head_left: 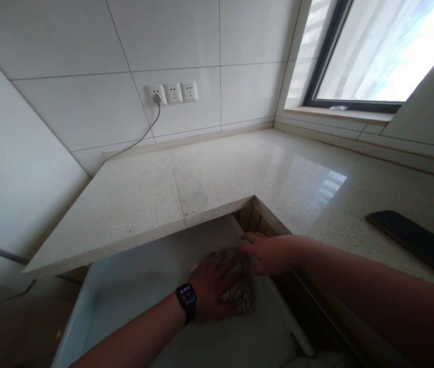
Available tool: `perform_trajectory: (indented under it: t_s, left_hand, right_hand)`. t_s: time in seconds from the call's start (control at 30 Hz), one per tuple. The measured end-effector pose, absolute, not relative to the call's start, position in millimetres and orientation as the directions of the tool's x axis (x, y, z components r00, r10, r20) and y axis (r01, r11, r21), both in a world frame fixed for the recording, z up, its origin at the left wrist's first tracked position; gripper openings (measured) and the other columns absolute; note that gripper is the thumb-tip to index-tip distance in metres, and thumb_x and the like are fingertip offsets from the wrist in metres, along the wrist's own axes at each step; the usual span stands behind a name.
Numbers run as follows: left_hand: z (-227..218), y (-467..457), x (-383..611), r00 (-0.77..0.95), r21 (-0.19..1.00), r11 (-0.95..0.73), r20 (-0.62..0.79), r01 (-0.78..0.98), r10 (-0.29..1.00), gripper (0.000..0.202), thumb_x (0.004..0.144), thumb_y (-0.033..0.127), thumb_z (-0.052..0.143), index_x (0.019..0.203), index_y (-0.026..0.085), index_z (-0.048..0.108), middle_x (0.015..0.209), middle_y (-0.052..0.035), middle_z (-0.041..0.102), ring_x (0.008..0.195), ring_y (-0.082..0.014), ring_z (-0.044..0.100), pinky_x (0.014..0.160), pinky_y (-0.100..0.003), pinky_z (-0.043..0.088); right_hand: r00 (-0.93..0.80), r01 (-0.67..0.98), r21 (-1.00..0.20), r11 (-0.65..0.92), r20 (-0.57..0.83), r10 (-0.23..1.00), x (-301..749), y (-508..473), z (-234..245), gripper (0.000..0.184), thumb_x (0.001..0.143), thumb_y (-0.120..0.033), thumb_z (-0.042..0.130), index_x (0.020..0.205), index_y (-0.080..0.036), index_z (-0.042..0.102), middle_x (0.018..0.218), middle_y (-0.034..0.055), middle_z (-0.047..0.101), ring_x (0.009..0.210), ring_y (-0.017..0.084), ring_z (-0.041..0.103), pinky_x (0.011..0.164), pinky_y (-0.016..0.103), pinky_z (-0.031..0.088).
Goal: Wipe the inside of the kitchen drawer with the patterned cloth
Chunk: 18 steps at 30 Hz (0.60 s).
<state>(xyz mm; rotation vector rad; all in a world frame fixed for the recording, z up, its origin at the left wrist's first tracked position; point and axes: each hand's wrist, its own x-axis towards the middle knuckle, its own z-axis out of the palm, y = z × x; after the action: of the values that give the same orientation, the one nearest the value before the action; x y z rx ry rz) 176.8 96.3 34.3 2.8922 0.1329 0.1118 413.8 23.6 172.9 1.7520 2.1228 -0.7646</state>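
**Both hands on a bag in an open drawer**

While the white drawer [132, 286] stands pulled out beneath the speckled stone counter [217, 174], both hands rest on a small clear bag [242, 296] of mottled brown and white contents lying toward the drawer's right side. The left hand [212, 289], a dark watch [186, 302] on its wrist, lies flat over the bag with fingers spread and lightly curved, pressing rather than clamped around it. The right hand [268, 253] reaches in from the right, fingers extended and close together, tips touching the bag's upper edge just below the counter's inner corner. By the look of it the bag is already in the drawer, neither lifted nor gripped, and the drawer is not yet closed.

Room is tight overhead: the counter's front edge overhangs the back of the drawer, and the notched corner sits just above the right hand. To the left of the bag the drawer floor gives open space. A dark phone [416, 240] lies on the counter to the right, well apart from the hands, and a cable [145, 133] runs down from the wall sockets [173, 93] at the back.
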Motion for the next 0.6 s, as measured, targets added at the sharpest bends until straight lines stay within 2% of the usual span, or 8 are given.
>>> perform_trajectory:
  t_s: [0.07, 0.13, 0.2, 0.27, 0.37, 0.5, 0.6]
  left_hand:
    - [35.2, 67.8, 165.6, 0.995, 0.257, -0.963, 0.067, -0.082, -0.067, 0.085, 0.088, 0.072, 0.047, 0.161, 0.038, 0.019, 0.167, 0.0004, 0.009, 0.152, -0.0373, 0.013, 0.118, -0.065, 0.015]
    - [35.4, 50.4, 157.4, 0.979, 0.253, -0.947, 0.105, -0.198, -0.176, 0.075, 0.094, 0.066, 0.043, 0.160, 0.041, 0.020, 0.166, 0.0042, 0.013, 0.152, -0.0333, 0.016, 0.119, -0.062, 0.017]
    - [36.4, 47.3, 155.3, 0.969, 0.259, -0.935, 0.121, -0.242, -0.217, 0.069, 0.096, 0.062, 0.042, 0.159, 0.042, 0.022, 0.165, 0.0076, 0.016, 0.151, -0.0297, 0.019, 0.121, -0.057, 0.018]
    - [38.2, 58.3, 160.5, 0.969, 0.282, -0.927, 0.103, -0.247, -0.227, 0.069, 0.095, 0.065, 0.042, 0.158, 0.043, 0.024, 0.165, 0.0092, 0.018, 0.152, -0.0286, 0.018, 0.121, -0.055, 0.019]
    - [39.1, 93.6, 179.1, 0.987, 0.296, -0.941, 0.059, -0.162, -0.151, 0.079, 0.089, 0.072, 0.047, 0.158, 0.042, 0.025, 0.165, 0.0058, 0.018, 0.151, -0.0334, 0.019, 0.118, -0.060, 0.023]
    - [35.5, 147.0, 205.1, 0.990, 0.264, -0.957, 0.038, 0.123, 0.138, 0.085, 0.084, 0.067, 0.060, 0.158, 0.046, 0.023, 0.165, 0.0058, 0.018, 0.150, -0.0349, 0.022, 0.117, -0.062, 0.022]
    - [33.9, 166.5, 214.8, 0.953, 0.249, -0.929, 0.057, 0.274, 0.296, 0.075, 0.089, 0.062, 0.056, 0.157, 0.045, 0.027, 0.165, 0.0046, 0.019, 0.151, -0.0322, 0.018, 0.119, -0.059, 0.021]
  right_hand:
    - [-0.225, 0.967, -0.221, 0.126, -0.510, 0.830, 414.5, 23.4, 171.7, 0.073, 0.083, -0.045, 0.062, 0.149, -0.018, 0.047, 0.160, 0.0214, 0.020, 0.143, 0.045, 0.031, 0.112, 0.055, 0.035]
    - [-0.221, 0.967, -0.224, 0.122, -0.499, 0.838, 415.2, 23.1, 170.8, 0.075, 0.082, -0.044, 0.062, 0.152, -0.020, 0.045, 0.162, 0.0203, 0.016, 0.145, 0.045, 0.028, 0.113, 0.055, 0.034]
    - [-0.213, 0.967, -0.229, 0.108, -0.504, 0.837, 415.2, 22.8, 170.8, 0.076, 0.081, -0.045, 0.063, 0.152, -0.022, 0.044, 0.163, 0.0193, 0.014, 0.146, 0.045, 0.026, 0.113, 0.056, 0.033]
    - [-0.210, 0.968, -0.229, 0.104, -0.514, 0.832, 414.7, 22.8, 171.3, 0.076, 0.081, -0.046, 0.063, 0.152, -0.023, 0.045, 0.163, 0.0190, 0.015, 0.146, 0.045, 0.025, 0.114, 0.056, 0.032]
    - [-0.215, 0.967, -0.229, 0.109, -0.518, 0.828, 413.9, 23.4, 172.0, 0.074, 0.081, -0.048, 0.064, 0.148, -0.022, 0.049, 0.161, 0.0197, 0.018, 0.145, 0.046, 0.027, 0.112, 0.057, 0.033]
    - [-0.223, 0.966, -0.231, 0.115, -0.521, 0.824, 414.1, 24.2, 172.8, 0.071, 0.081, -0.048, 0.063, 0.147, -0.022, 0.050, 0.159, 0.0196, 0.021, 0.144, 0.045, 0.029, 0.112, 0.056, 0.033]
    - [-0.226, 0.967, -0.222, 0.123, -0.536, 0.813, 414.4, 24.0, 173.5, 0.072, 0.081, -0.047, 0.062, 0.147, -0.022, 0.050, 0.158, 0.0200, 0.025, 0.142, 0.045, 0.031, 0.112, 0.058, 0.033]
